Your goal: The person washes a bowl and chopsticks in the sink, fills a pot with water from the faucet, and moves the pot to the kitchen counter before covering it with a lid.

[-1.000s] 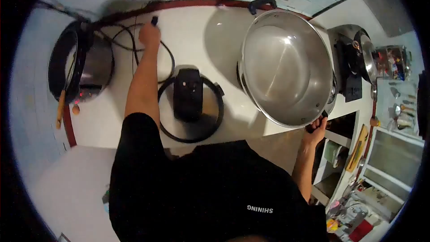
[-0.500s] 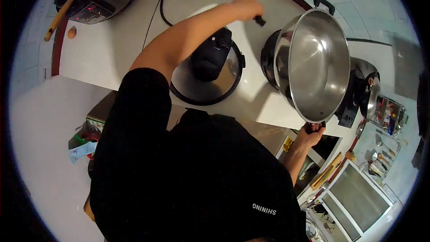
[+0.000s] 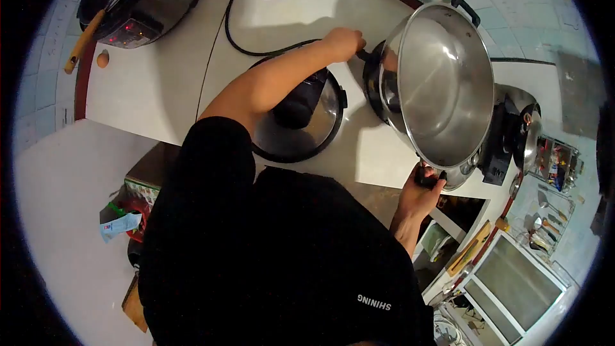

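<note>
The fingers of my left hand (image 3: 346, 46) are closed round a small black plug-like piece (image 3: 364, 55), close to the dark, shiny body (image 3: 378, 83) at the steel pot's left side. Whether the piece touches that body is unclear. A wide steel pot (image 3: 442, 83), its inside bare, looks tilted. My right hand (image 3: 419, 192) grips its near black handle (image 3: 424, 175); the far black handle (image 3: 466, 10) is free. Partly beneath my left forearm lies a round glass lid (image 3: 323, 129) with a black rim and black top piece.
A black cable (image 3: 232, 22) curls over the white counter (image 3: 154, 102). At the upper left stand a dark cooker (image 3: 163, 9) with red lights, a wooden-handled utensil (image 3: 83, 41) and an egg (image 3: 102, 59). A pan (image 3: 529, 138) sits at the right, near hanging utensils (image 3: 548, 221).
My left hand has swung from the far left across to the pot's side with the black piece. The pot has tilted, with my right hand still at its near handle. The view has turned too.
</note>
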Tool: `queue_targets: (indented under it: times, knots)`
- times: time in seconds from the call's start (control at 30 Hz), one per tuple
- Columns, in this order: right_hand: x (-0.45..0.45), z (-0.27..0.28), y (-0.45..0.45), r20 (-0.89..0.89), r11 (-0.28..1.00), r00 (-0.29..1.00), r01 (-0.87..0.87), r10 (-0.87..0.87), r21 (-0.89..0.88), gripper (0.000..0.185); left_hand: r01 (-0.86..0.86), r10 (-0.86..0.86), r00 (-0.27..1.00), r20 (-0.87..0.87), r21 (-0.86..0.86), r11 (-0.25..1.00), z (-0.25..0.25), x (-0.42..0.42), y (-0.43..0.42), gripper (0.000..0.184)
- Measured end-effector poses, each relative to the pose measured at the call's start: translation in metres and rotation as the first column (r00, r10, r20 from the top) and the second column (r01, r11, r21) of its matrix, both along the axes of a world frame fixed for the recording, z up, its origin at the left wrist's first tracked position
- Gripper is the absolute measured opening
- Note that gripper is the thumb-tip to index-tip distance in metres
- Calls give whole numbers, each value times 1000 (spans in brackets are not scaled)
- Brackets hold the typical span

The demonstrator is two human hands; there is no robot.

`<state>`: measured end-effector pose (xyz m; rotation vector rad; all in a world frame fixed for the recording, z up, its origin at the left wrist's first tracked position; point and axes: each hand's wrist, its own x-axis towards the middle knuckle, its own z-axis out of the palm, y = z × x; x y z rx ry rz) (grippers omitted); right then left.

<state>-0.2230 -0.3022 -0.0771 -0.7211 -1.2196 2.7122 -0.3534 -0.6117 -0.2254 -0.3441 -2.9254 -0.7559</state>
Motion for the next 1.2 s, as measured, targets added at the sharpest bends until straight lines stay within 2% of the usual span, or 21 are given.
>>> queue_targets:
  times: [0.03, 0.37, 0.43, 0.47, 0.53, 0.57, 0.63, 0.67, 0.7, 0.73, 0.77, 0.83, 0.87, 0.9, 0.93, 0.97, 1.03, 1.1, 1.13, 1.17, 1.2]
  knots:
    - [0, 2, -3, 13, 999, 1000, 26, -27, 30, 49, 11, -11, 1000, 7, -3, 1000, 0, 1, 1, 15]
    - [5, -7, 10, -86, 992, 988, -127, 128, 17, 41, 23, -23, 999, -23, 23, 999, -5, 5, 13, 19]
    - [4, -8, 18, -96, 983, 978, -181, 183, 29, 40, 41, -49, 996, -71, -105, 994, -9, 7, 22, 21]
    - [5, -5, 21, -75, 980, 978, -199, 196, -28, 40, 49, -66, 993, -98, -170, 984, -9, 6, 26, 21]
    - [8, 4, 29, -37, 964, 975, -222, 219, -144, 42, 54, -57, 998, -26, -118, 992, -1, 3, 29, 21]
    - [6, 7, 37, 4, 964, 967, -255, 256, -71, 43, 57, -56, 998, 10, -92, 994, 9, 4, 31, 21]
    - [-9, 15, 65, 84, 947, 949, -311, 305, 76, 47, -87, 93, 978, 189, -35, 996, 24, 3, 37, 20]
    - [-23, 8, 92, 82, 907, 971, -238, 223, 347, 50, -37, 53, 989, 140, -116, 993, 9, -1, 35, 20]
    - [-39, 9, 102, 55, 872, 984, -178, 172, 456, 53, 12, 5, 996, 89, -198, 980, 2, -6, 33, 20]
    - [-60, 11, 115, 45, 876, 978, -201, 202, 438, 53, -8, 30, 993, 113, -192, 981, 8, -8, 34, 15]
    - [-81, 17, 117, 79, 843, 975, -220, 208, 490, 52, -27, 54, 989, 138, -188, 982, 14, -6, 35, 14]
    - [-118, 27, 102, 89, 691, 936, -312, 339, 652, 49, -39, 57, 991, 122, -143, 989, 4, -8, 32, 16]
    - [-137, 20, 106, 117, 695, 934, -331, 338, 639, 47, 4, 31, 986, 165, -207, 978, 5, -10, 29, 17]
    - [-142, 34, 87, 180, 481, 899, -372, 398, 794, 47, 47, 11, 978, 207, -272, 961, 9, -13, 28, 18]
    - [-150, 20, 90, 132, 512, 930, -303, 344, 803, 48, 105, -9, 964, 265, -351, 930, 32, -11, 28, 19]
    - [-154, 11, 90, 83, 539, 954, -234, 289, 809, 49, 138, -101, 977, 190, -193, 972, 30, -11, 22, 20]
    - [-156, 5, 86, 77, 479, 978, -163, 194, 862, 51, 29, -41, 978, 205, 62, 998, 0, -15, 22, 18]
    - [-160, 1, 86, 56, 449, 987, -118, 149, 886, 53, 135, -146, 981, -126, -91, 987, -15, -14, 22, 13]
    - [-162, -7, 89, 35, 456, 988, -99, 148, 885, 53, 142, -128, 960, -250, 41, 989, -19, -14, 26, 11]
    - [-161, -9, 91, 15, 463, 989, -81, 144, 882, 53, 140, -123, 965, -230, 63, 988, -10, -10, 29, 12]
    - [-163, -5, 93, 22, 394, 985, -89, 173, 915, 53, 136, -116, 969, -217, 81, 987, 2, -7, 30, 12]
